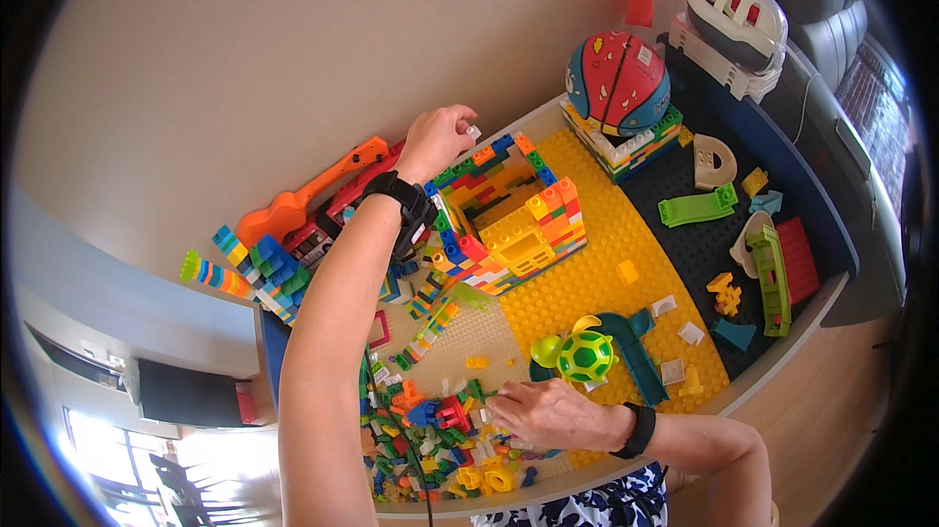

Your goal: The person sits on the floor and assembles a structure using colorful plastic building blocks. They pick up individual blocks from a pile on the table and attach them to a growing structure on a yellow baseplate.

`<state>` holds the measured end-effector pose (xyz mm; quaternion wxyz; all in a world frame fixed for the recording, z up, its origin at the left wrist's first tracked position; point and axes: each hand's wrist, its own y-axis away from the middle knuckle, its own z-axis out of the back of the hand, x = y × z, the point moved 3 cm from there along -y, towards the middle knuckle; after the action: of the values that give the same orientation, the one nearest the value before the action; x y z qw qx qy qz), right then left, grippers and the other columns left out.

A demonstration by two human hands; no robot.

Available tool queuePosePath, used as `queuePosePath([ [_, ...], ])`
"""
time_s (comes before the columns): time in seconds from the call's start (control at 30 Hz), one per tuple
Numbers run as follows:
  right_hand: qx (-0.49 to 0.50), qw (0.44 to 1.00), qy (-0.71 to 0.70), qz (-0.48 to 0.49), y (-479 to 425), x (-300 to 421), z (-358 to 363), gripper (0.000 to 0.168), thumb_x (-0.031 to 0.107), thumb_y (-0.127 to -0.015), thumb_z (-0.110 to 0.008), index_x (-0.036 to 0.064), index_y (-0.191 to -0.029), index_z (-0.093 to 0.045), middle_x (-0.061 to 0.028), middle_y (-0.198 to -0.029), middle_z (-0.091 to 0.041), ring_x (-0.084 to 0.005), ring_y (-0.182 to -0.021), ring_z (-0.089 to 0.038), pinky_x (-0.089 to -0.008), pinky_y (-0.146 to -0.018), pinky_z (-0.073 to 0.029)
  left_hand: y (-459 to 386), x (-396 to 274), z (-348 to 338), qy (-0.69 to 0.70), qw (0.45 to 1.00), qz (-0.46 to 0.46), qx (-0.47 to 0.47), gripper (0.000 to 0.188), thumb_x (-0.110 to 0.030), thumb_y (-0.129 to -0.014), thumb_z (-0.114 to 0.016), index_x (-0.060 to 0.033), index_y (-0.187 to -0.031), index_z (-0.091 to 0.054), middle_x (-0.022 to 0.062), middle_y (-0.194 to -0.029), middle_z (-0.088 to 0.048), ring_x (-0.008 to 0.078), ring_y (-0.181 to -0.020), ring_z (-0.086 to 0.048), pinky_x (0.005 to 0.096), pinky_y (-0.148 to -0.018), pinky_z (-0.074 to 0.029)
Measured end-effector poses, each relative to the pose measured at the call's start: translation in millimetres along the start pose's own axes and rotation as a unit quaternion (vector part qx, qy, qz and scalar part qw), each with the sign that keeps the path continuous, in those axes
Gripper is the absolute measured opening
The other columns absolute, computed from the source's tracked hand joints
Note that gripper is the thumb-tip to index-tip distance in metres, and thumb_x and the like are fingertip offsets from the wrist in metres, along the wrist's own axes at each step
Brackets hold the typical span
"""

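Note:
My left hand (440,134) pinches a small white toy brick (473,132) above the back wall of a hollow, multicoloured brick building (506,219). That building has a yellow window piece in its front. Over the edge of a pile of loose bricks (433,446) is my right hand (539,413), fingers bent down near green and white bricks. Whether it grips one is hidden. Just beyond it, a green toy turtle (585,356) lies by a teal slide piece (638,351) on the yellow studded baseplate (587,263).
A red and blue ball (620,83) rests on a square brick structure (623,149) at the back. An orange toy guitar (293,208) lies along the wall. Lime slide pieces (697,205) and a red plate (798,259) are on the dark baseplate. A raised rim (785,358) borders the table.

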<state>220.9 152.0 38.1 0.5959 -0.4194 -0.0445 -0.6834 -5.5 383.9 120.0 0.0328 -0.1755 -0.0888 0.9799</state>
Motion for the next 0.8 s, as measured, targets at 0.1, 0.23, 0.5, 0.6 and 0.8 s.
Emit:
queuePosePath([
  [0.1, -0.002, 1.0, 0.0, 0.002, 0, 0, 0, 0.018, 0.012, -0.079, -0.06, 0.002, -0.091, -0.053, -0.0089, -0.075, -0.05, -0.0229, -0.066, -0.06, -0.0311, -0.052, -0.048, -1, 2, 0, 0.009, 1.0, 0.002, 0.012, 0.034, -0.011, -0.07, -0.064, -0.0029, -0.102, -0.062, 0.0124, -0.086, -0.065, 0.027, -0.082, -0.062, 0.0348, -0.076, -0.048],
  [0.23, 0.004, 1.0, 0.0, 0.0, 2, 0, -1, 0.02, 0.012, -0.077, -0.061, 0.002, -0.091, -0.052, -0.0093, -0.076, -0.049, -0.0231, -0.066, -0.059, -0.0318, -0.052, -0.048, 2, 8, 5, 0.011, 0.999, 0.02, 0.024, 0.034, -0.011, -0.069, -0.064, -0.0021, -0.103, -0.062, 0.0129, -0.087, -0.065, 0.0269, -0.082, -0.062, 0.0344, -0.076, -0.048],
  [0.5, 0.008, 1.0, 0.005, 0.003, 2, 1, -2, 0.017, 0.013, -0.08, -0.058, 0.002, -0.091, -0.053, -0.0095, -0.075, -0.049, -0.0239, -0.065, -0.059, -0.0324, -0.052, -0.048, 19, 23, 10, -0.011, 0.998, 0.043, 0.042, 0.034, -0.009, -0.071, -0.063, -0.002, -0.104, -0.062, 0.013, -0.087, -0.065, 0.0267, -0.082, -0.063, 0.0337, -0.077, -0.048],
  [0.6, 0.01, 1.0, 0.003, 0.006, 3, 1, -4, 0.015, 0.014, -0.081, -0.057, 0.003, -0.091, -0.053, -0.0095, -0.075, -0.049, -0.024, -0.065, -0.059, -0.0325, -0.053, -0.048, 25, 27, 12, -0.012, 0.996, 0.064, 0.058, 0.034, -0.009, -0.071, -0.064, -0.0021, -0.105, -0.062, 0.0131, -0.087, -0.065, 0.0264, -0.083, -0.063, 0.0336, -0.077, -0.048],
  [0.8, 0.003, 1.0, 0.011, 0.017, 4, 0, -7, 0.014, 0.014, -0.082, -0.057, 0.003, -0.09, -0.053, -0.0095, -0.075, -0.049, -0.0239, -0.065, -0.059, -0.0324, -0.052, -0.048, 26, 28, 12, -0.063, 0.988, 0.057, 0.128, 0.038, -0.009, -0.072, -0.062, -0.0001, -0.109, -0.059, 0.0123, -0.093, -0.065, 0.0207, -0.083, -0.063, 0.0306, -0.075, -0.049],
])
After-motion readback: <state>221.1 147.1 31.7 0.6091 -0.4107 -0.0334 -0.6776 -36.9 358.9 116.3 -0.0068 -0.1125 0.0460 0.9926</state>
